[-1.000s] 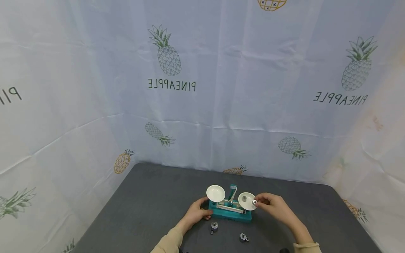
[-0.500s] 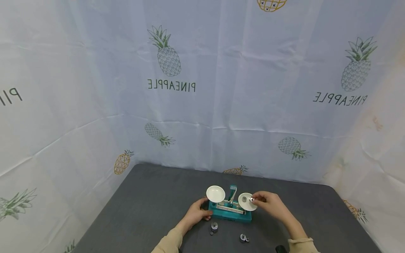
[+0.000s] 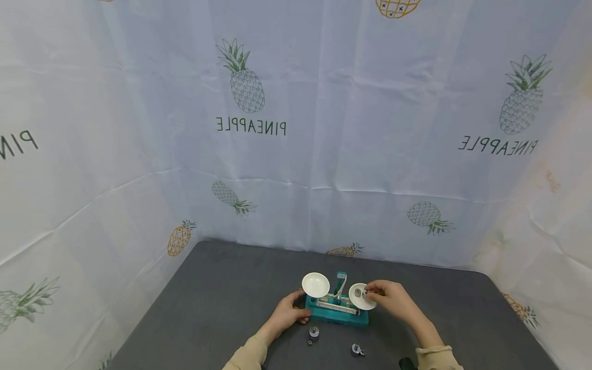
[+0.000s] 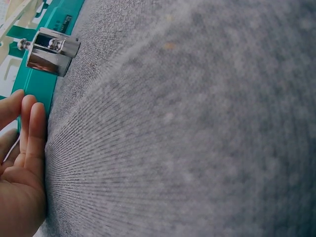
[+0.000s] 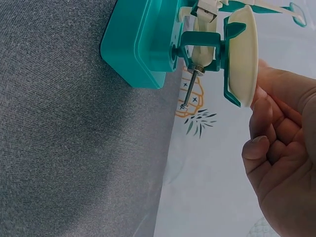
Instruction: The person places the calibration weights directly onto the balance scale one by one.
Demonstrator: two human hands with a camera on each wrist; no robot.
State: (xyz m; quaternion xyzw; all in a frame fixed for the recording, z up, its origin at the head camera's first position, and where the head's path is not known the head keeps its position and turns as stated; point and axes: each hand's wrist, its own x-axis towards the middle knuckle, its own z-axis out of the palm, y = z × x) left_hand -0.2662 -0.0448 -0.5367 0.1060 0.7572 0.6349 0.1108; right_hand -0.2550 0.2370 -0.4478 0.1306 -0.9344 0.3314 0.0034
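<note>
A teal two-pan balance scale (image 3: pixel 339 315) stands on the table. At its left end my left hand (image 3: pixel 283 314) holds the base, thumb at the front. The white left pan (image 3: pixel 316 284) has nothing in it, while a metal weight (image 3: pixel 358 292) sits in the right pan (image 3: pixel 363 304). My right hand (image 3: pixel 388 298) pinches a small metal weight (image 3: pixel 366 292) over that pan. In the right wrist view, the pan's side (image 5: pixel 244 61) hides the pinched weight and my fingertips; the other fingers are curled below the rim.
In front of the scale stand two larger metal weights, one at left (image 3: pixel 314 332) and one at right (image 3: pixel 355 349), each with a smaller weight beside it. A pineapple-print curtain (image 3: pixel 296 154) hangs behind the grey table (image 3: pixel 231 288).
My right hand has moved left from the right pan's rim, carrying the small weight further in over the pan. My left hand has stayed at the base.
</note>
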